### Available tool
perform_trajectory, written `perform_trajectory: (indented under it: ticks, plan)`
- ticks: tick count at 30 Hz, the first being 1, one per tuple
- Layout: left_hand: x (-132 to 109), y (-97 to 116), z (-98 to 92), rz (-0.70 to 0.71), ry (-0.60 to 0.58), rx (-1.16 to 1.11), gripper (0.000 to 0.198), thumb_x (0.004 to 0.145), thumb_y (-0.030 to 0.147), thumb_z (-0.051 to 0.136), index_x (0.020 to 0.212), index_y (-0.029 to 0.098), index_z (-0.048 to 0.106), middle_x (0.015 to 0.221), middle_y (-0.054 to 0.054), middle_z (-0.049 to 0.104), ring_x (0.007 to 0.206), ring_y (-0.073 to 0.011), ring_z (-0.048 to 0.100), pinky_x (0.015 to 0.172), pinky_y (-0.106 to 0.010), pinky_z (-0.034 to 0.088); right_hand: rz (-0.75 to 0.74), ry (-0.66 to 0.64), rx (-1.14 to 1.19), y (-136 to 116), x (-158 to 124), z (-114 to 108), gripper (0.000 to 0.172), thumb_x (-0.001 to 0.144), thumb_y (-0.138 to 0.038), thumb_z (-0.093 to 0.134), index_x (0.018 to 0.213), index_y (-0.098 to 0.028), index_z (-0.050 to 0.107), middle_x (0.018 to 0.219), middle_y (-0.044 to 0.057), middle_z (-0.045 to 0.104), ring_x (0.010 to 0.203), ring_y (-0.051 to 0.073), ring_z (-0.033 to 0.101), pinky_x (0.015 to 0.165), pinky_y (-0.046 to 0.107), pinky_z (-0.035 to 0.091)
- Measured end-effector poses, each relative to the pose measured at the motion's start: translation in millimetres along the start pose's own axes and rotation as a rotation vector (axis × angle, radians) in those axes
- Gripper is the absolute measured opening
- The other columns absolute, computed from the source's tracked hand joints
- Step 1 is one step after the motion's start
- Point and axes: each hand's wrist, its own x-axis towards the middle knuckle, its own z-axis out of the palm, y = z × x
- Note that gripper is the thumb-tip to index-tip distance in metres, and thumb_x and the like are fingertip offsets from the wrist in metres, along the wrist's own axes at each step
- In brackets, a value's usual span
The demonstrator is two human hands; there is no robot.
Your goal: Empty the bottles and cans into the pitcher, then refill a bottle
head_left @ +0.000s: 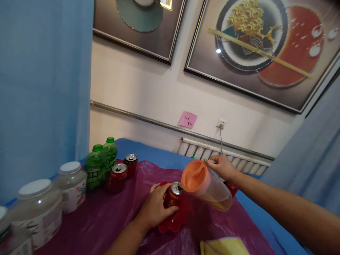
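Can (171,200) is noted upright at lower centre, over a red dish (174,226). At far left, a row of jars (70,193) is seen on purple sheeting (103,219); the leftmost is cut off by the frame edge. Next, two green bottles (94,171) and two other cans (117,179) are stood, well apart from the hands. The can is clasped by the left hand (158,205), with the thumb laid across its front; a dark opening is made out in its top. To the right, a jug (215,198) is gripped and held tilted by the right hand (221,167), its orange lid (195,175) turned toward the can. Whether lid and can touch cannot be told. A yellow cloth (224,247) is cut off by the lower edge.

Progress, as judged: can steadied, jug lifted and tilted. Some liquid is left in the jug, toward its base. No stream is made out and the level inside the can cannot be read, so whether any has entered is undetermined.

Obscured: part of the right-hand grip, by the jug; much of the can, by the left hand; a red object (232,190) beside the right forearm, not identified.
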Motion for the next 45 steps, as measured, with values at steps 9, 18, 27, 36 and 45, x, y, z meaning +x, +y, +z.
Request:
perform_trajectory:
  ticks: [9,18,27,36,45]
  plan:
    - [1.2,1.9,-1.6,0.034,0.020,-0.008,0.069,0.063,0.027,0.083,0.128,0.026,0.061,0.128,-0.007,0.070,0.123,-0.0339,0.060,0.116,-0.055,0.034,0.003,-0.013,0.002,0.3,1.2,-0.7,0.049,0.082,-0.056,0.052,0.055,-0.023,0.029,0.052,-0.006,0.025,0.050,0.009,0.024,0.048,0.027,0.016]
    - [0.2,-0.2,-0.8,0.016,0.022,-0.002,0.072,0.062,0.029,0.084,0.130,0.026,0.061,0.129,-0.009,0.070,0.125,-0.0352,0.059,0.116,-0.056,0.034,-0.008,-0.006,-0.006,-0.8,1.7,-0.9,0.050,0.083,-0.057,0.052,0.054,-0.023,0.029,0.052,-0.006,0.024,0.050,0.009,0.024,0.049,0.028,0.015]
    - [0.8,0.9,-0.9,-0.003,0.015,-0.008,0.071,0.064,0.030,0.084,0.131,0.024,0.060,0.131,-0.010,0.069,0.127,-0.0355,0.057,0.116,-0.057,0.033,-0.005,-0.009,0.004,-1.9,0.5,-1.1,0.050,0.082,-0.058,0.052,0.055,-0.024,0.028,0.053,-0.006,0.023,0.050,0.009,0.023,0.049,0.027,0.016]
    - [0.3,-1.8,0.3,-0.003,0.008,-0.005,0.072,0.063,0.029,0.084,0.131,0.025,0.060,0.132,-0.010,0.068,0.128,-0.0364,0.055,0.116,-0.058,0.033,-0.001,0.012,-0.013,-2.4,-0.2,-1.2,0.050,0.082,-0.058,0.051,0.054,-0.023,0.028,0.052,-0.006,0.023,0.050,0.009,0.024,0.049,0.028,0.016]
    - [0.2,0.6,-0.6,0.016,0.021,-0.007,0.070,0.063,0.029,0.083,0.130,0.026,0.060,0.130,-0.008,0.069,0.125,-0.0349,0.058,0.116,-0.056,0.034,-0.004,0.010,0.001,-0.4,-0.6,-0.7,0.050,0.083,-0.056,0.053,0.055,-0.024,0.027,0.053,-0.006,0.023,0.050,0.009,0.024,0.048,0.027,0.016]
